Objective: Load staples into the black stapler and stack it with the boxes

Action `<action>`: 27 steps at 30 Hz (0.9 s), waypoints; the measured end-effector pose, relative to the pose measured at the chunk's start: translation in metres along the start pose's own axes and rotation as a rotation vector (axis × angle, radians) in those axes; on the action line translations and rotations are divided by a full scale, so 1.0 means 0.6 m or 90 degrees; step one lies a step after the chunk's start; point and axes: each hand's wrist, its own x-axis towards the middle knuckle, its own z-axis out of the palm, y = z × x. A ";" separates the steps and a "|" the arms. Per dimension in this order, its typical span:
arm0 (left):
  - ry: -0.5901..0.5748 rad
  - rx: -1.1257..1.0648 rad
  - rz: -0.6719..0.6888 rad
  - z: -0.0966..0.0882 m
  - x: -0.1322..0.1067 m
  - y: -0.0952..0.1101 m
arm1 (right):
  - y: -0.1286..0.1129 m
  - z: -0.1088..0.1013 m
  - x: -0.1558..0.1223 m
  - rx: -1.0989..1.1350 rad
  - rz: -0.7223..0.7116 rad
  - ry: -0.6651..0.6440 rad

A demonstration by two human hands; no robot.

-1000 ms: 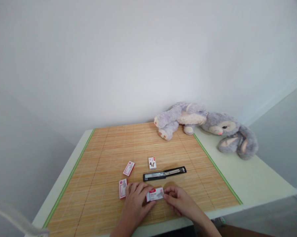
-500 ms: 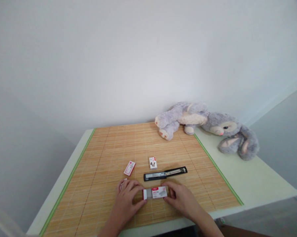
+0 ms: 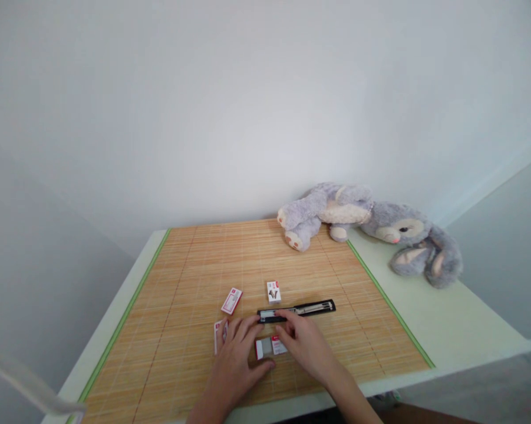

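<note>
The left hand (image 3: 236, 353) lies low over the mat (image 3: 203, 265), its forearm slanting up from the near edge; its fingers are spread and point forward, the fingertips at the left end of the black stapler (image 3: 316, 307), while the thumb stretches rightward just in front of the open staple box (image 3: 265, 348); this hand is loosely opened and grasps nothing visible, though I cannot tell whether the fingertips press on the stapler.

The right hand (image 3: 307, 344) comes in from the near right, wrist angled leftward; its index finger reaches out over the stapler's metal channel, the thumb sits lower and apart, and the other fingers are hidden; I cannot tell whether it pinches anything small; it covers the right part of the open box, whose tray shows at the left.

The stapler lies opened out flat across the mat, beyond both hands; a small white box (image 3: 273, 292) stands behind it; a red-and-white box (image 3: 231, 301) lies to the left, and a second red-and-white box (image 3: 217, 335) is partly hidden by the left hand's fingers.
</note>
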 end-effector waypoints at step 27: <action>0.035 0.014 0.024 0.007 -0.024 -0.035 | -0.052 0.005 -0.003 -0.217 -0.093 -0.122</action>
